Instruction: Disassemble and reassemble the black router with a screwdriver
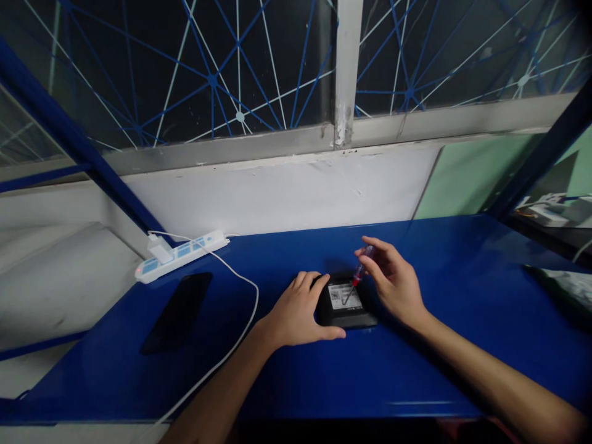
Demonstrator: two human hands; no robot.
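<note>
A flat black device (348, 319) lies on the blue table, with a white printed label (336, 296) facing up. My left hand (300, 311) grips its left side, fingers at the far edge and thumb along the near edge. In my right hand (394, 280) is a screwdriver (363, 266) with a clear purplish handle and a red collar, pinched between the fingers. Its thin shaft slants down to the left over the label, and the tip appears to meet the label's surface. The screwdriver handle is partly covered by my fingers.
On the left, a white power strip (182, 254) holds a plugged-in charger (160, 248). Its white cable (256, 296) crosses the table past a black phone (177, 313). A dark and silvery bag (562, 290) lies at the right edge. Blue posts (546, 135) frame the table.
</note>
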